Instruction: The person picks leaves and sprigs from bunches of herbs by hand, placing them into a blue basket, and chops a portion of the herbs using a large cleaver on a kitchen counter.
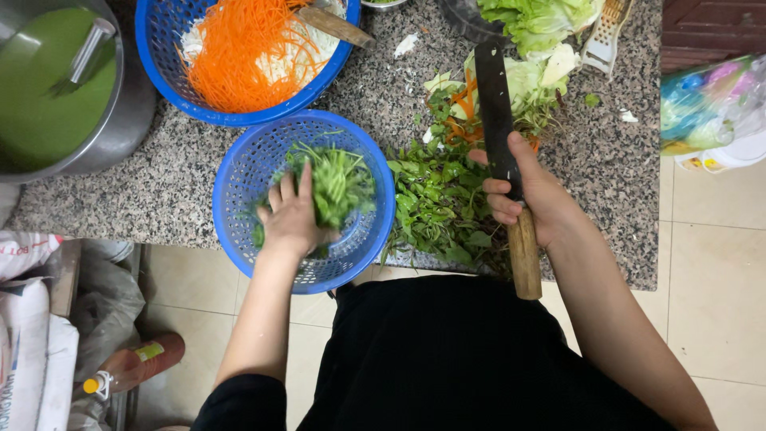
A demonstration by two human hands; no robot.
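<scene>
While I watch through the head camera, the left hand [291, 219] sits inside the smaller blue basket [239, 172], fingers [304, 182] spread and pressed down on a clump of chopped greens [339, 182]. That basket stands at the near edge of the speckled granite worktop [159, 172], its front rim hanging slightly past the edge.

Right of the small basket, the right hand [536, 203] grips a cleaver [496, 104]. Fingers curled tight around the junction of blade and wooden handle [524, 263], thumb laid along the dark blade. Blade points away from the person; handle end juts back toward the black shirt.

Between the small basket and the cleaver: a loose pile of leafy herbs [435, 203] lying directly on the worktop, touching the basket's right wall. Beyond the herbs, farther from the small basket, cut cabbage pieces [527, 76] mixed with a few carrot shreds, partly under the blade.

Behind the small basket, almost touching it, a larger blue basket [159, 72] with shredded carrot [247, 48] over pale shredded cabbage; a wooden-handled tool [335, 25] rests across its rim.

Left of the larger basket: a steel pot [120, 128] holding green liquid, ladle handle [88, 52] standing in it.

Far right of the small basket, past the cleaver, a white grater [606, 32] on the worktop edge. Whether the left fingers pinch any greens, I cannot tell; slight motion blur.
</scene>
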